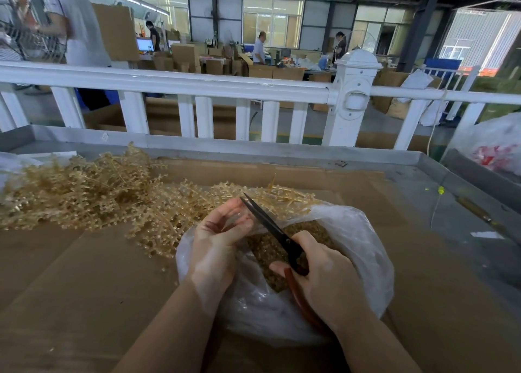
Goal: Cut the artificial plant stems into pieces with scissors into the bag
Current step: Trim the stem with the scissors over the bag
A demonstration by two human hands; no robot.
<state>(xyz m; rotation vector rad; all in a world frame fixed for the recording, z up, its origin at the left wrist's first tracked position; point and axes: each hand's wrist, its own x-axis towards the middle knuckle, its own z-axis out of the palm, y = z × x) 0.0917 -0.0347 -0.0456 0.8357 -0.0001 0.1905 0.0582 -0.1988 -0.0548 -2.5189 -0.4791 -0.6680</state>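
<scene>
Black-bladed scissors with red handles (282, 240) are being gripped by the right hand (324, 277) over the clear plastic bag (366, 248) of cut pieces. A golden artificial plant stem (282, 196) seems pinched by the curled left hand (220, 237).

We cannot see most of the scissors' (277, 233) red handles under our right hand (324, 277). Our left hand (217, 240) covers whatever stem it pinches.
</scene>
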